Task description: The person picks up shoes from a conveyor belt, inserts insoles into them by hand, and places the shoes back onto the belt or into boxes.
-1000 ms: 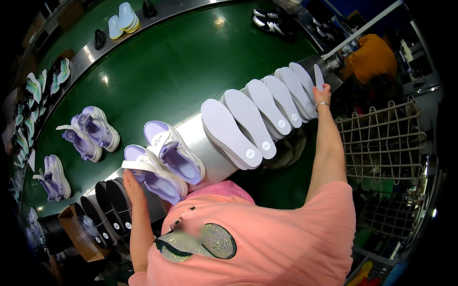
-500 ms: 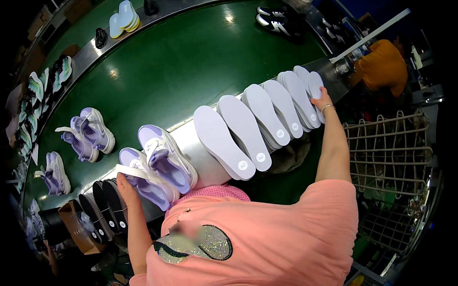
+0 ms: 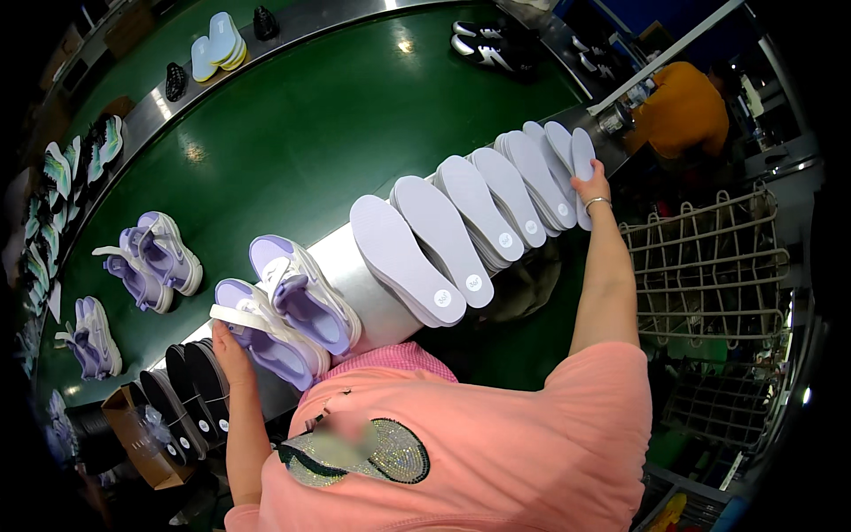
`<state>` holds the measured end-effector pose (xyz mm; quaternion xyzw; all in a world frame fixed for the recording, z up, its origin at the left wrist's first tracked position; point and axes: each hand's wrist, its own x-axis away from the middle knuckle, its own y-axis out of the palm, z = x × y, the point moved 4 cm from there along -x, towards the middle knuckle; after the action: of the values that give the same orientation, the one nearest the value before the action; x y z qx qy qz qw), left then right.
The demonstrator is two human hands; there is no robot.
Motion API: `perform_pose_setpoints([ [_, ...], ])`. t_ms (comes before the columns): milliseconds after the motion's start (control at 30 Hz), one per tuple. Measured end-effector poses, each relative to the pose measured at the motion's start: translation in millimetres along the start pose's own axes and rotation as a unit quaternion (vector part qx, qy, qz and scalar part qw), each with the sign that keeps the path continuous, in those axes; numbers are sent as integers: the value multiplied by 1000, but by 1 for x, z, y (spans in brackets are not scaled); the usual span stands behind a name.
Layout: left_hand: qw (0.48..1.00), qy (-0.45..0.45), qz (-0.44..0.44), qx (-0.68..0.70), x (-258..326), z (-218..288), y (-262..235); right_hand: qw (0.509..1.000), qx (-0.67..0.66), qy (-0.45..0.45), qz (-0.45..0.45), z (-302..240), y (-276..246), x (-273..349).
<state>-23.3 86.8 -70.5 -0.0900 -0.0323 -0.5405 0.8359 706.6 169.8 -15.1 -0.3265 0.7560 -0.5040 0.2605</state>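
A pair of lavender-and-white sneakers lies at the counter's near edge. My left hand (image 3: 233, 359) is closed at the side of the nearer sneaker (image 3: 270, 341), its fingers partly hidden; the other sneaker (image 3: 306, 297) lies against it. Stretched far right, my right hand (image 3: 591, 188) grips a pale lavender insole (image 3: 581, 152) at the end of a row. Just left of that insole, thin insoles (image 3: 557, 151) stand slightly fanned. Stacks of pale insoles (image 3: 403, 257) with round white stickers at their heels continue along the metal edge toward my middle.
Further lavender sneakers (image 3: 160, 257) rest on the green surface (image 3: 328, 115) at left. Banded black insoles (image 3: 191, 381) and an open cardboard box (image 3: 146, 434) are left of my left arm. A wire rack (image 3: 709, 275) stands at right, and a person in orange (image 3: 683, 111) is beyond.
The view has shifted, moving most things slightly left in the picture. At the right end, the gripped insole now stands more apart from its neighbours. My left hand stays by the sneaker.
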Motion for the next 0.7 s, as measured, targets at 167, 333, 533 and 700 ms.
perform_pose_setpoints([
  [167,1000,5,-2,-19,0,4,4,999,26,25,11,-7,-9,0],
  [333,1000,-6,3,20,1,0,2,998,60,9,-11,-12,1,-10],
  [533,1000,-1,13,18,1,-11,-8,992,97,6,-84,-22,22,-14],
  [700,1000,10,18,-18,3,-3,-3,993,66,-20,-95,-12,24,-17],
])
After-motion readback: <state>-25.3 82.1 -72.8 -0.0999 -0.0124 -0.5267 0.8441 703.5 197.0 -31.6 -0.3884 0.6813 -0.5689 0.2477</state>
